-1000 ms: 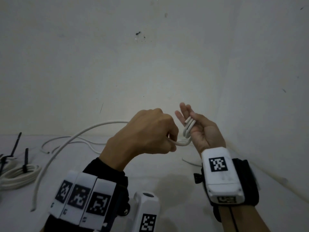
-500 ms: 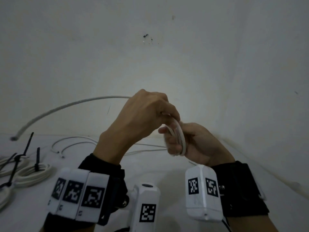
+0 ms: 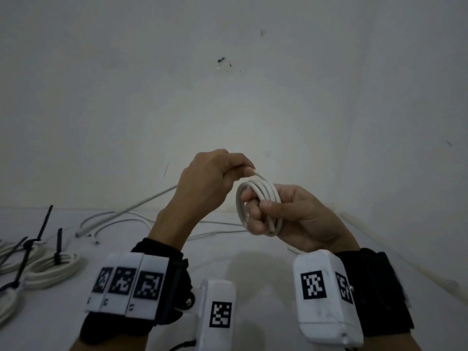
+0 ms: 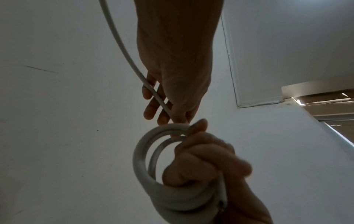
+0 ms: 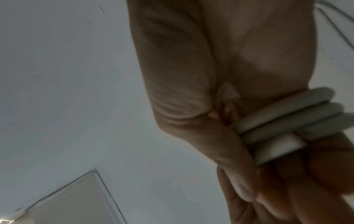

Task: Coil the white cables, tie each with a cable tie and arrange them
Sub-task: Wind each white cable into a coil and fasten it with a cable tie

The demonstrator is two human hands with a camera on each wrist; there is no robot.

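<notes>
With the right hand [image 3: 291,214] gripping the coil [image 3: 258,206], the left hand [image 3: 212,178], pinching the loose cable [image 3: 149,198], should lay each turn flat and even.

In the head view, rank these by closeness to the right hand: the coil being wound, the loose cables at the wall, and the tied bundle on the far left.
1. The coil being wound: wrapped round the fingers of the right hand, touching it.
2. The loose cables: on the table by the wall, left of the left hand.
3. The tied bundle: far left, with a black cable tie round it.
</notes>
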